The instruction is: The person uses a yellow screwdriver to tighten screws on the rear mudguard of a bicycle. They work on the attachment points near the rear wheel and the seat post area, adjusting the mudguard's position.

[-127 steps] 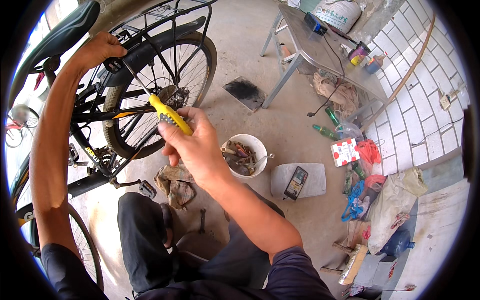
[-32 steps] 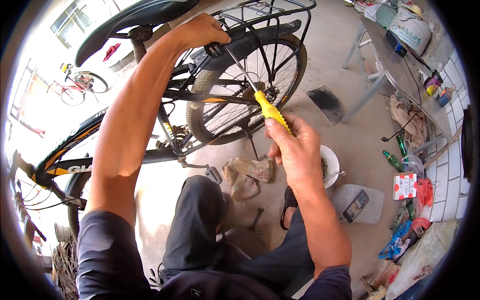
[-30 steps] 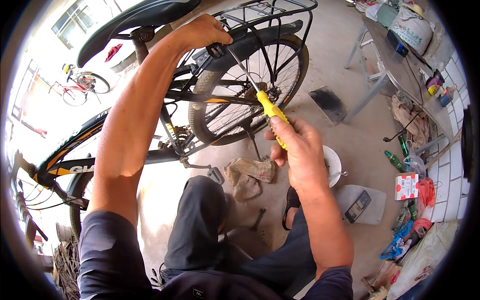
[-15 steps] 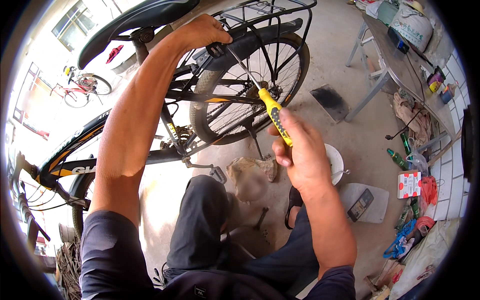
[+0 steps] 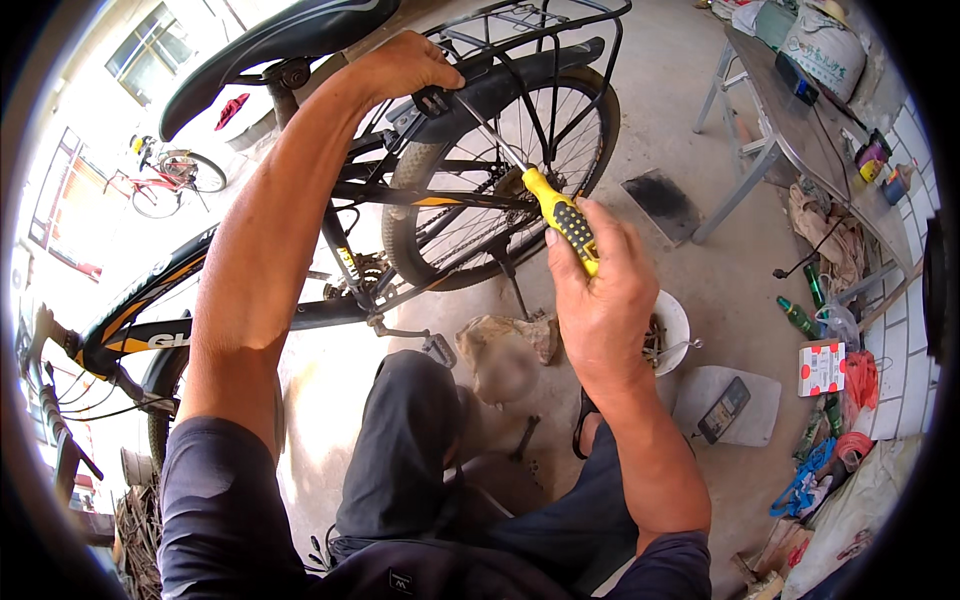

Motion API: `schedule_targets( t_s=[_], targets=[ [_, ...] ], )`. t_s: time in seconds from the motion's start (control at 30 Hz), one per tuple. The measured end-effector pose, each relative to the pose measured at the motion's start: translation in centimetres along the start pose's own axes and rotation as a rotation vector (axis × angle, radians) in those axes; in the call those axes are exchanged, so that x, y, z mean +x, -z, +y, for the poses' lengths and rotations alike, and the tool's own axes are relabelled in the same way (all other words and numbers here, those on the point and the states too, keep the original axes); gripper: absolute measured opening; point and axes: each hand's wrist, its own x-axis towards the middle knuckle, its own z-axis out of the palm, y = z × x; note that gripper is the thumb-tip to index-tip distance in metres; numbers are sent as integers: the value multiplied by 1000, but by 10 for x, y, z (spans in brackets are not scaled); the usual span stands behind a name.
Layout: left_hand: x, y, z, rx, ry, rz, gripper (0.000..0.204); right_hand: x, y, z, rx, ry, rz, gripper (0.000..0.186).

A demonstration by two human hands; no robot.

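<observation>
In my right hand (image 5: 605,300) is a screwdriver (image 5: 565,220) with a yellow handle and black dotted grip. Its steel shaft slants up and left, the tip meeting a black mudguard bracket (image 5: 432,100). My left hand (image 5: 412,66) reaches over that bracket from under the saddle, fingers closed on its upper part; the fingertips are partly hidden. Behind the bracket runs the black rear mudguard (image 5: 560,62), above the bicycle's rear wheel (image 5: 405,205). The black and orange bicycle frame (image 5: 330,313) extends to the left, with a saddle (image 5: 275,45) near my left forearm.
A black rack (image 5: 545,25) tops the rear wheel. On the floor lie a rag (image 5: 540,335), a white bowl (image 5: 672,325) with small parts, a phone (image 5: 724,410) and a dark wrench-like tool (image 5: 525,437). A table (image 5: 800,130) and green bottles (image 5: 797,317) are at right.
My right hand has shifted its grip round the screwdriver handle, the thumb now lower and the handle turned to show more black dots. My left hand stays at the bracket.
</observation>
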Motion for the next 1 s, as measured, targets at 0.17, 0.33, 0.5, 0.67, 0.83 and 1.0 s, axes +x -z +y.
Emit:
schedule_targets(
  t_s=[0.17, 0.33, 0.5, 0.67, 0.83, 1.0],
  targets=[
    [-2, -2, 1, 24, -13, 32, 28, 1, 4, -6, 467, -539, -176, 31],
    [-2, -1, 0, 18, -8, 24, 28, 11, 11, -6, 780, -818, -208, 31],
    [-3, -1, 0, 40, -27, 33, 29, 14, 12, -2, 982, -992, -181, 31],
    [-3, 2, 3, 100, -19, 74, 43, 4, 2, -5, 454, -485, -143, 31],
    [3, -2, -9, -18, -67, -13, 39, -5, -4, -1, -32, 14, -103, 50],
    [-4, -1, -1, 24, -8, 30, 36, -2, -5, 3, -118, 46, -158, 44]
  ],
)
